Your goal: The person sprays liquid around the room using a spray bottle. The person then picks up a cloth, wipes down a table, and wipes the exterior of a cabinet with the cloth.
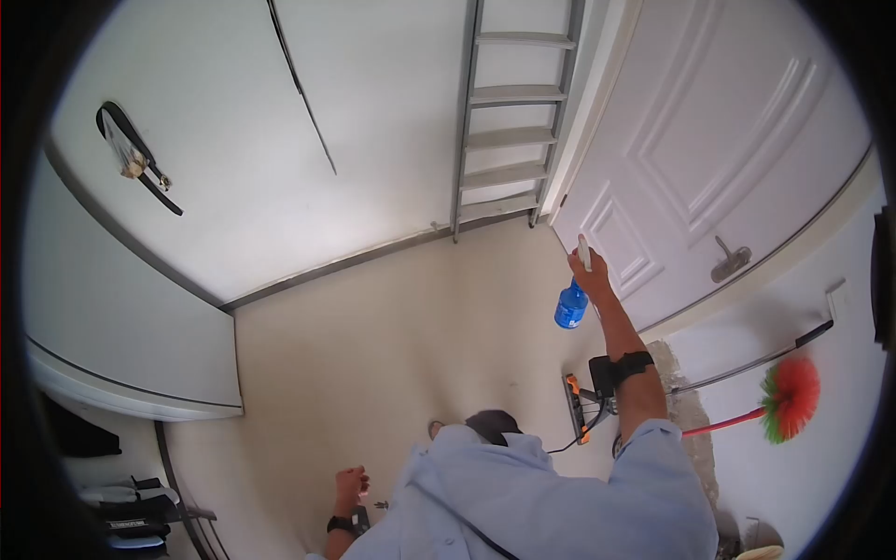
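My right hand is stretched out in front of the white panelled door. Its fingers wrap round the neck of a spray bottle with a blue body and a white spray head, which hangs above the floor, tilted a little. Low in the view, beside my body, is my left hand, its fingers curled in with nothing visible in them. A black strap circles the left wrist, and a dark device is strapped to my right forearm.
A metal ladder leans on the wall beside the door, which has a metal handle. An orange-and-black floor tool lies below my right arm. On the right is a red-and-green bristle duster; a white cabinet stands left.
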The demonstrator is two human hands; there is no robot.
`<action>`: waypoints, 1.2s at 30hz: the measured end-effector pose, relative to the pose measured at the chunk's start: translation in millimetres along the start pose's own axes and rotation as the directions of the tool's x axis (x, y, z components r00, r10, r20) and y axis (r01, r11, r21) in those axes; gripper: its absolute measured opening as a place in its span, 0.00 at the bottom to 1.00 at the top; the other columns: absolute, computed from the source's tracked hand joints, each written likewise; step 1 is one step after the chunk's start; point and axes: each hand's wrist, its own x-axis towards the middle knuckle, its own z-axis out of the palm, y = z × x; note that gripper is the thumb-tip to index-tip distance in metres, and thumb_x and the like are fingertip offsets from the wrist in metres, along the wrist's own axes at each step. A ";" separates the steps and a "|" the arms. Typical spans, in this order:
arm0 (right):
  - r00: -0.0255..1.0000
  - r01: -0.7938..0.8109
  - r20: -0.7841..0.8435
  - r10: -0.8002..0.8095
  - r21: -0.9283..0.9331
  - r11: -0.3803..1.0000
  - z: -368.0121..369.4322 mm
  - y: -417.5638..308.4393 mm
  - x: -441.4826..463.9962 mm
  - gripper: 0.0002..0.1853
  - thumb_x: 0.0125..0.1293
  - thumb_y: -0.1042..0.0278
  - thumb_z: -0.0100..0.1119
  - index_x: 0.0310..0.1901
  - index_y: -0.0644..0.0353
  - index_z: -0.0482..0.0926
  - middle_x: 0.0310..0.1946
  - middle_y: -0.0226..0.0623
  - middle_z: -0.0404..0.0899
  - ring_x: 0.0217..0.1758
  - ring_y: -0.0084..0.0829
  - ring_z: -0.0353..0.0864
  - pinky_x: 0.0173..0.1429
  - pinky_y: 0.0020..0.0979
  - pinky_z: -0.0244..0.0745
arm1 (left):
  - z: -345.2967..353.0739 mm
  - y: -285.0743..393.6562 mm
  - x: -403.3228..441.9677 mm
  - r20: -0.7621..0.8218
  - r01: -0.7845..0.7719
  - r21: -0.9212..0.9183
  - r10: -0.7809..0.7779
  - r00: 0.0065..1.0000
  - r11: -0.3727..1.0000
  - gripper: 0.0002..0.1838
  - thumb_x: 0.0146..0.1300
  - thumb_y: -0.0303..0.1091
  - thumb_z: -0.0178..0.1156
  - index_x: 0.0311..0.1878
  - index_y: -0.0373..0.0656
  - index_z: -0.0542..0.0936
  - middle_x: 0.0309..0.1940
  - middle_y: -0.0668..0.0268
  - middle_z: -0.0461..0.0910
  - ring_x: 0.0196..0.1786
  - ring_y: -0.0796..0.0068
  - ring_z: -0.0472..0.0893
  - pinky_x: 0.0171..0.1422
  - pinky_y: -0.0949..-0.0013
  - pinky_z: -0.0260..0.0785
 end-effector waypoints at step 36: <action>0.604 0.017 0.793 -0.081 0.088 0.996 505.7 -143.1 71.0 0.12 0.61 0.62 0.60 0.26 0.62 0.80 0.16 0.40 0.76 0.23 0.31 0.78 0.34 0.35 0.74 | 7.7 179.0 42.1 -0.239 0.095 -0.433 -0.217 0.946 0.896 0.12 0.64 0.36 0.59 0.36 0.35 0.79 0.25 0.61 0.79 0.21 0.74 0.77 0.22 0.70 0.68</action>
